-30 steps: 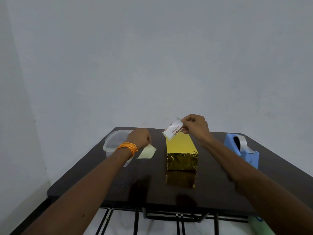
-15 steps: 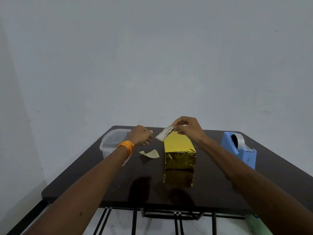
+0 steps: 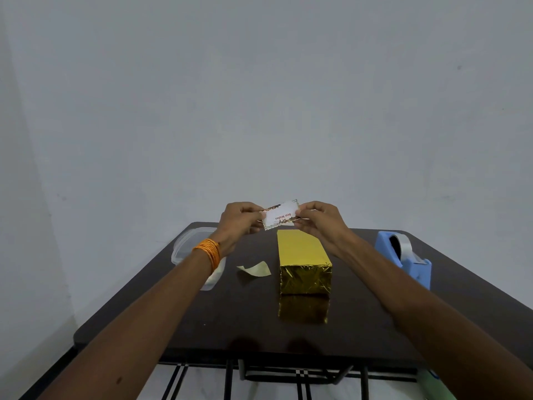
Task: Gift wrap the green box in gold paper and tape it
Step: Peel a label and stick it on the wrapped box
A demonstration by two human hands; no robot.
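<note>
The left hand [image 3: 240, 219] and right hand [image 3: 318, 223] each pinched a short edge of a "Best Wishes" card [image 3: 280, 215], held in the air above the 12 o'clock end of the gold-wrapped box [image 3: 302, 255] at mid-table [image 3: 230, 319]. A curled paper scrap [image 3: 255, 269] lay at the box's 9 o'clock, with a clear tub [image 3: 184, 246] beyond it at the table's left edge. A blue tape dispenser [image 3: 403, 258] sat well apart at 3 o'clock, across bare tabletop

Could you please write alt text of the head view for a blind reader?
The left hand and right hand pinch a "Best Wishes" card above a gold-wrapped box on a dark table. A paper scrap and clear container lie left, a blue tape dispenser right.
</note>
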